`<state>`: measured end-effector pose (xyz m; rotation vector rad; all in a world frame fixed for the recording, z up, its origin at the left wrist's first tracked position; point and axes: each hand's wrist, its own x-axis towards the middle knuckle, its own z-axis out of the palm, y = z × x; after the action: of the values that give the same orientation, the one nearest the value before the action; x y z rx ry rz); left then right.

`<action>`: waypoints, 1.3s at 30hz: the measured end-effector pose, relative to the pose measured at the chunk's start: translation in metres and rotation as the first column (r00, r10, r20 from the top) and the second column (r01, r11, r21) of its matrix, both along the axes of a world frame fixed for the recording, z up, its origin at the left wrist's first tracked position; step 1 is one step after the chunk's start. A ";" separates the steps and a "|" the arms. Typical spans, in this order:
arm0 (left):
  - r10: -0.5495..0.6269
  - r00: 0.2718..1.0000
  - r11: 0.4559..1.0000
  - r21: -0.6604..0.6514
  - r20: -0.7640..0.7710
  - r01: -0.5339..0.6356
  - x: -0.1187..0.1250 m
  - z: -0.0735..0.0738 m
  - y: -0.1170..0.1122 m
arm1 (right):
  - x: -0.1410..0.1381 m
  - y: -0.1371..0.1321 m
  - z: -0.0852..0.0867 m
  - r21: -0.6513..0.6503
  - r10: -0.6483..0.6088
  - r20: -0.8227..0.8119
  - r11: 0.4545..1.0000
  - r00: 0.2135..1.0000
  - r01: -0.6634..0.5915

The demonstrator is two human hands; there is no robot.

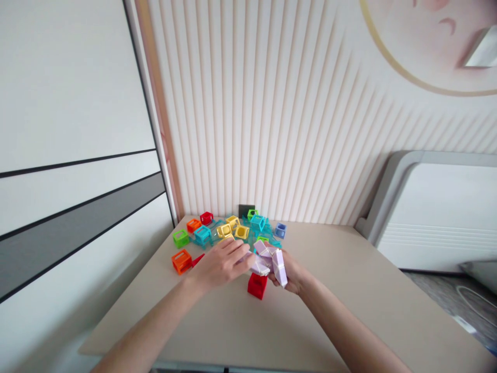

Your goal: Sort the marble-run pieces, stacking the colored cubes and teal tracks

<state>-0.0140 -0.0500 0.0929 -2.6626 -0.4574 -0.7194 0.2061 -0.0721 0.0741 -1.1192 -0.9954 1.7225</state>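
Note:
Both of my hands meet over a beige table (349, 290). My left hand (219, 264) and my right hand (291, 272) together grip a chain of pale lilac tiles (269, 261), folded into a small shape held just above the tabletop. A red open cube (257, 285) stands directly under the lilac piece, between my wrists. Behind my hands lies a heap of coloured open cubes (233, 230) in teal, yellow, green, blue and red, with flat teal frames among them.
An orange cube (181, 260) and a green cube (180, 238) sit at the left of the pile, near the table's left edge. A ribbed wall (295, 119) rises just behind the table. A white unit (446, 217) stands at the right.

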 end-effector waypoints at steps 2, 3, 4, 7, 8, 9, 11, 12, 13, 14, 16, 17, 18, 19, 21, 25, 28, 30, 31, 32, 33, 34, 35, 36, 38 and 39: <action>0.097 0.995 0.995 0.013 0.018 -0.097 0.004 0.002 -0.005 | -0.007 -0.002 0.002 0.023 -0.078 -0.037 0.997 0.996 0.078; 0.136 0.990 0.991 0.013 0.028 -0.137 0.007 0.002 -0.008 | -0.009 -0.003 0.003 0.037 -0.103 -0.048 0.994 0.994 0.104; 0.166 0.985 0.986 0.009 0.043 -0.166 0.010 0.000 -0.010 | -0.012 -0.004 0.004 0.060 -0.111 -0.047 0.992 0.993 0.114; 0.197 0.973 0.980 -0.059 0.120 -0.191 0.016 -0.008 -0.013 | -0.014 -0.003 0.007 0.186 -0.149 -0.009 0.971 0.989 0.148; 0.202 0.967 0.977 -0.102 0.156 -0.187 0.016 -0.012 -0.013 | -0.014 -0.002 0.008 0.255 -0.170 0.016 0.953 0.985 0.161; 0.206 0.960 0.972 -0.150 0.191 -0.179 0.017 -0.015 -0.013 | -0.012 -0.002 0.009 0.328 -0.192 0.045 0.930 0.980 0.167; 0.217 0.943 0.953 -0.265 0.252 -0.148 0.017 -0.020 -0.012 | -0.009 -0.001 0.011 0.448 -0.219 0.104 0.881 0.970 0.151; 0.229 0.932 0.930 -0.346 0.280 -0.124 0.018 -0.022 -0.011 | -0.008 -0.002 0.013 0.491 -0.218 0.130 0.862 0.967 0.128; 0.245 0.919 0.892 -0.443 0.308 -0.090 0.018 -0.022 -0.011 | -0.006 -0.003 0.015 0.527 -0.216 0.151 0.843 0.965 0.106; 0.269 0.903 0.835 -0.548 0.336 -0.044 0.018 -0.021 -0.011 | -0.005 -0.005 0.017 0.561 -0.217 0.164 0.823 0.962 0.089; 0.320 0.865 0.680 -0.730 0.387 0.074 0.019 -0.019 -0.011 | -0.002 -0.009 0.020 0.634 -0.230 0.181 0.770 0.956 0.065; 0.338 0.848 0.592 -0.793 0.407 0.145 0.019 -0.017 -0.012 | 0.000 -0.011 0.021 0.675 -0.243 0.197 0.736 0.950 0.048; 0.345 0.836 0.498 -0.839 0.426 0.222 0.021 -0.016 -0.013 | 0.002 -0.013 0.022 0.720 -0.260 0.223 0.694 0.939 0.021; 0.341 0.828 0.392 -0.868 0.445 0.305 0.022 -0.015 -0.014 | 0.003 -0.014 0.022 0.770 -0.290 0.256 0.637 0.922 -0.014; 0.324 0.806 0.164 -0.869 0.495 0.467 0.028 -0.015 -0.018 | 0.007 -0.015 0.022 0.869 -0.382 0.309 0.486 0.871 -0.095; 0.402 0.693 -0.123 -0.715 0.598 0.688 0.043 -0.018 -0.030 | 0.011 -0.010 0.016 0.978 -0.512 0.209 0.094 0.833 -0.187; 0.584 0.587 -0.189 -0.609 0.561 0.770 0.051 -0.016 -0.035 | 0.014 -0.005 0.013 0.953 -0.517 0.139 -0.162 0.845 -0.256; 0.668 0.576 -0.291 -0.547 0.471 0.785 0.052 -0.014 -0.035 | 0.018 -0.001 0.016 0.890 -0.524 0.156 -0.293 0.838 -0.349; 0.682 0.601 -0.369 -0.513 0.417 0.775 0.051 -0.014 -0.035 | 0.020 0.000 0.018 0.849 -0.527 0.175 -0.348 0.832 -0.398; 0.680 0.632 -0.443 -0.478 0.373 0.759 0.051 -0.014 -0.034 | 0.022 0.002 0.021 0.809 -0.531 0.191 -0.391 0.826 -0.439; 0.674 0.654 -0.500 -0.440 0.343 0.746 0.051 -0.014 -0.033 | 0.024 0.003 0.024 0.776 -0.537 0.205 -0.420 0.818 -0.471; 0.671 0.666 -0.537 -0.406 0.325 0.740 0.050 -0.015 -0.032 | 0.026 0.005 0.027 0.751 -0.544 0.212 -0.440 0.812 -0.492; 0.677 0.662 -0.547 -0.382 0.321 0.745 0.050 -0.015 -0.031 | 0.027 0.006 0.028 0.738 -0.552 0.213 -0.450 0.806 -0.503; 0.691 0.641 -0.530 -0.368 0.334 0.764 0.050 -0.016 -0.030 | 0.028 0.007 0.028 0.730 -0.563 0.214 -0.452 0.799 -0.513; 0.723 0.573 -0.442 -0.379 0.387 0.813 0.049 -0.019 -0.028 | 0.029 0.010 0.023 0.728 -0.592 0.206 -0.439 0.779 -0.526; 0.727 0.543 -0.384 -0.406 0.420 0.829 0.048 -0.020 -0.027 | 0.029 0.010 0.019 0.745 -0.618 0.201 -0.407 0.760 -0.528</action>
<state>0.0342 -0.0774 0.0728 -2.8049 -2.2977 -3.5524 0.2351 -0.0617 0.0935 -0.2384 -2.1287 -0.5342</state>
